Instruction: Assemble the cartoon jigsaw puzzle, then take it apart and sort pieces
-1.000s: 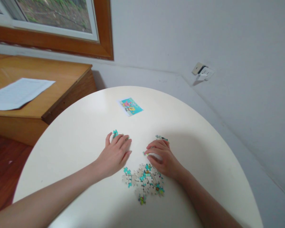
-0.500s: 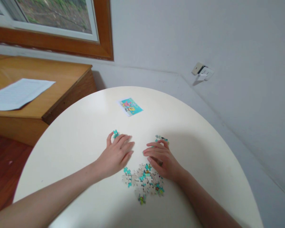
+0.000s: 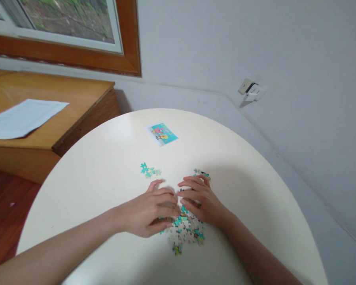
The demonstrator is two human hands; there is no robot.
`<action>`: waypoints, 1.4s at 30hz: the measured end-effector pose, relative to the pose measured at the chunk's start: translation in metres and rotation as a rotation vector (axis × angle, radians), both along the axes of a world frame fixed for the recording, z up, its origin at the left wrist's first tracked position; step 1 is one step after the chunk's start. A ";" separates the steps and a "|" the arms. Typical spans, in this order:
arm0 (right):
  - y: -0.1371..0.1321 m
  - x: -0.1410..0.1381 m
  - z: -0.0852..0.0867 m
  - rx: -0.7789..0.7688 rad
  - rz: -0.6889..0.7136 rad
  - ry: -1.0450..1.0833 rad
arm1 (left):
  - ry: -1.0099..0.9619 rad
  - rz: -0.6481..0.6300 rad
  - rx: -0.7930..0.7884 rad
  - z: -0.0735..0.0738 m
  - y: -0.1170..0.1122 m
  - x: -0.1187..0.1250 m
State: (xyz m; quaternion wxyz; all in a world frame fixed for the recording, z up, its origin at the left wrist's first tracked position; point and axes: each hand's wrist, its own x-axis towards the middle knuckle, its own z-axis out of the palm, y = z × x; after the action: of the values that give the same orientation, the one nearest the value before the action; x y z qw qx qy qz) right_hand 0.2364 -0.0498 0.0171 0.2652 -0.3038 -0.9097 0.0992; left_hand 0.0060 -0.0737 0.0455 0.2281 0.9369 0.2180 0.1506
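Taking the loose pile as the clock's centre and straight ahead as twelve, you face a plain pale wall [image 3: 201, 39] behind a smooth round white table [image 3: 106, 170], whose near edge is cut off below. At ten o'clock stands a yellow-brown wooden cabinet [image 3: 86, 89], cut off on its left; at eleven, an orange-brown framed window [image 3: 71, 18] is cut off above. Your white paper sheet [image 3: 32, 116] lies on the cabinet at ten, its left end out of view and its faint print illegible. Your forearms run out of view at the bottom. Your left hand [image 3: 146, 211] covers the pile's ten-o'clock side, thumb and fingers apart with a narrow gap; you cannot tell whether the tips touch pieces. Your right hand [image 3: 203, 198] curls over the one-o'clock side, thumb close to the forefinger; whether it pinches a piece you cannot tell. The pile of grey-backed and teal-printed jigsaw pieces [image 3: 190, 236] sits below and between both hands, partly hidden by them. Near twelve lies a teal picture card [image 3: 163, 133] with pink and yellow figures. At one o'clock, white wall fittings [image 3: 252, 92] are hard to make out. At eleven, a small teal-and-pale-green piece group [image 3: 150, 173] shows whole; at one, a multicoloured piece group [image 3: 207, 174] is partly hidden by your right fingers.
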 end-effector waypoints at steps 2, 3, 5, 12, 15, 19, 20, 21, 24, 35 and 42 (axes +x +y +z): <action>0.000 0.000 0.001 -0.014 0.021 -0.006 | -0.001 -0.012 -0.006 0.001 0.000 0.000; 0.000 0.000 0.001 -0.017 0.025 -0.005 | -0.004 -0.017 -0.006 0.001 0.000 0.000; 0.001 0.000 0.001 -0.017 0.014 0.004 | -0.007 -0.021 -0.002 0.000 0.000 0.000; 0.004 -0.003 -0.007 0.038 -0.120 0.058 | -0.030 0.005 -0.004 -0.002 0.000 0.001; 0.006 -0.003 -0.010 0.074 -0.190 0.071 | -0.030 0.010 -0.007 -0.003 0.000 0.001; 0.008 -0.001 -0.013 0.103 -0.278 0.060 | -0.019 0.031 0.002 -0.003 0.000 0.001; 0.008 -0.001 -0.013 0.108 -0.293 0.058 | -0.016 0.039 0.006 -0.003 0.000 0.001; 0.008 -0.001 -0.014 0.115 -0.308 0.058 | -0.013 0.048 0.009 -0.003 0.000 0.001; 0.009 -0.001 -0.014 0.127 -0.351 0.065 | -0.015 0.067 0.026 -0.005 0.001 0.001; 0.010 0.001 -0.017 0.055 -0.408 0.071 | -0.022 0.089 0.091 -0.009 0.003 0.000; 0.011 0.001 -0.017 0.040 -0.405 0.075 | -0.008 0.107 0.106 -0.010 0.004 -0.001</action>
State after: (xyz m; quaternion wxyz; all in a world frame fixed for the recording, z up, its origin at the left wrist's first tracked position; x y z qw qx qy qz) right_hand 0.2370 -0.0392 -0.0003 0.3193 -0.4715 -0.8212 0.0371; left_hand 0.0051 -0.0701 0.0356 0.1704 0.9341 0.2585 0.1775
